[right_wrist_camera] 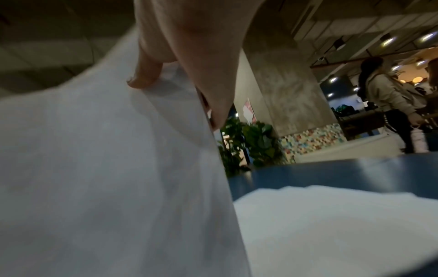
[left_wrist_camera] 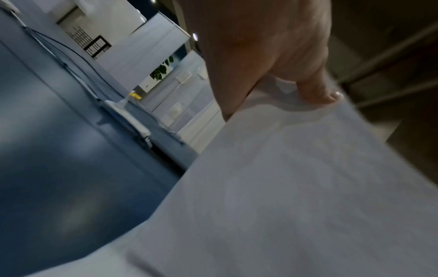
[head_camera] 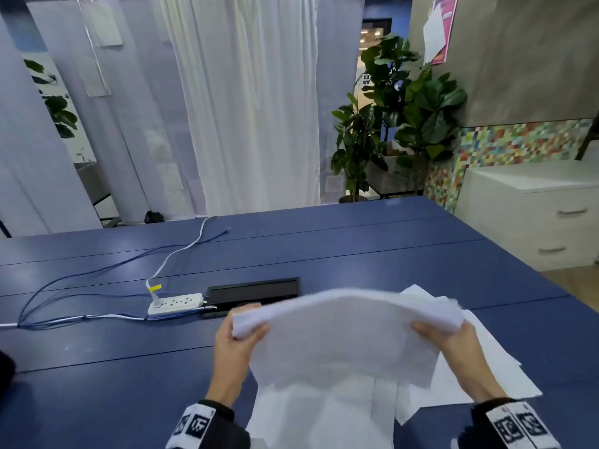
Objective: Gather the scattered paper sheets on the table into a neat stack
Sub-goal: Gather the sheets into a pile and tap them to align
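No text, brand or number can be read in any view. The 2 wrist bands (head_camera: pixel 196 426) (head_camera: pixel 522 427) carry black-and-white square code markers, patterns only, with no letters. The pink and white poster (head_camera: pixel 441 27) on the concrete wall has print too small and blurred to make out. A small sign (head_camera: pixel 366 79) behind the plant shows dark marks that cannot be read. The sheets of paper (head_camera: pixel 346 338) appear blank, and the power strip (head_camera: pixel 175 304) shows no legible label.
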Tool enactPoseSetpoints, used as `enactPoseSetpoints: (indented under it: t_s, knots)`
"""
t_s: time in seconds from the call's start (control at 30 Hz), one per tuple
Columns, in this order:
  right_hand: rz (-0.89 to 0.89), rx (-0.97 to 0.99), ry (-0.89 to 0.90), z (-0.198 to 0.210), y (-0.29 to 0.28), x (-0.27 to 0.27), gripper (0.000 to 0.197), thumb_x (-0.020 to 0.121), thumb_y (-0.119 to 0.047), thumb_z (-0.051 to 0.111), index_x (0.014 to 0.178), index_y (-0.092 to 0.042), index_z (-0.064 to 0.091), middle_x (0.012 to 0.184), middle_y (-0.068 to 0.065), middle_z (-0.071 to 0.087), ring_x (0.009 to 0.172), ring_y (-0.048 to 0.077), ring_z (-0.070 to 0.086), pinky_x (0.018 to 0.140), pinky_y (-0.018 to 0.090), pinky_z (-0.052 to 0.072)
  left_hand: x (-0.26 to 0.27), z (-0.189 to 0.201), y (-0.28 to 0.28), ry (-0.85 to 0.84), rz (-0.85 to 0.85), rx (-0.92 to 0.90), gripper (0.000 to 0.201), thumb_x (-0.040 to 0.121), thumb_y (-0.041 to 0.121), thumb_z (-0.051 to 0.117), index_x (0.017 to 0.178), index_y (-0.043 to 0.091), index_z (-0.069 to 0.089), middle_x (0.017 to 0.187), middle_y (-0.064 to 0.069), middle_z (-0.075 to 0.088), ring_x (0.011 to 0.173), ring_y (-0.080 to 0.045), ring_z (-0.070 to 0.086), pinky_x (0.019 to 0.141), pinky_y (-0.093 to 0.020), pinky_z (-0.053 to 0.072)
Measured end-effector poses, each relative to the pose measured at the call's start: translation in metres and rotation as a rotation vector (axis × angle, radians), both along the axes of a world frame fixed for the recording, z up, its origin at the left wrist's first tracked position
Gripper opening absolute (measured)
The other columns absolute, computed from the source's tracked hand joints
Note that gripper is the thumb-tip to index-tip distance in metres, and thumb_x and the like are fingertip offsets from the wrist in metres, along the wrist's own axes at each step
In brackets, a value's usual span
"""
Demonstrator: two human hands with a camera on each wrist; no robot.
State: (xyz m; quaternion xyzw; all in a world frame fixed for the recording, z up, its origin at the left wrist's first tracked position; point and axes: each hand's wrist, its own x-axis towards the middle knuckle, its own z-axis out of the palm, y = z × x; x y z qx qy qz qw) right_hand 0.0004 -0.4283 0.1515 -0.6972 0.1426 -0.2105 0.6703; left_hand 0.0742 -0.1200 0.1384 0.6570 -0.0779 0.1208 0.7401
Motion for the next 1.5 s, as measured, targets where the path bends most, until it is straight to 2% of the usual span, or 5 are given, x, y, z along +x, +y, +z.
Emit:
enactPoseSetpoints:
  t_s: [0.4,0.73,1.0,1.23,1.5]
  knots:
    - [-0.013,0.087,0.070,-0.005,-0.001,0.007,0.023,0.068,-0.005,0.078,0.089,-0.004,0.068,0.087,0.010,0.070,0.079,0.027,0.063,0.067,0.030,0.049,0.011,-0.005,-0.008,0.080,0.040,-0.041,0.051,0.069,-0.019,0.066,0.108,0.009,0.048,0.086,-0.001,0.053,0.074,-0.011,0.052,0.059,-0.005,0.046]
    - [0.226,-1.382,0.578,0.022,0.048,0.039,0.085,0.068,-0.054,0.069,0.139,-0.031,0.029,0.146,-0.004,0.030,0.140,0.022,0.018,0.112,0.053,0.009,0.006,-0.027,-0.007,0.184,0.000,0.011,0.014,0.077,-0.009,0.064,0.073,0.001,0.055,0.063,0.004,0.057,0.063,-0.012,0.050,0.054,-0.011,0.043]
    - [0.470,-1.566,0.395,0.026,0.111,0.082,0.024,0.085,-0.025,0.057,0.108,-0.018,0.060,0.113,0.012,0.065,0.109,0.031,0.057,0.075,0.032,0.034,0.004,-0.028,0.002,0.206,-0.031,-0.010,0.004,0.079,-0.005,0.063,0.079,-0.003,0.059,0.067,0.001,0.061,0.066,-0.013,0.055,0.060,-0.017,0.046]
    - [0.416,-0.968,0.199,0.068,0.055,0.062,0.022,0.076,-0.035,0.071,0.059,-0.035,0.057,0.058,-0.009,0.058,0.068,0.015,0.052,0.059,0.028,0.035,0.008,-0.011,0.031,0.246,-0.188,0.140,0.014,0.072,-0.005,0.072,0.080,0.005,0.067,0.064,0.007,0.071,0.059,-0.001,0.063,0.055,-0.010,0.048]
    - [0.321,-0.070,-0.044,0.070,0.032,0.045,0.011,0.080,-0.006,0.068,0.091,-0.008,0.070,0.073,-0.002,0.074,0.067,0.013,0.070,0.059,0.020,0.054,0.025,0.031,-0.021,0.091,-0.212,-0.260,0.075,0.040,0.050,0.085,0.099,0.018,0.052,0.086,0.006,0.068,0.074,-0.007,0.065,0.066,-0.024,0.055]
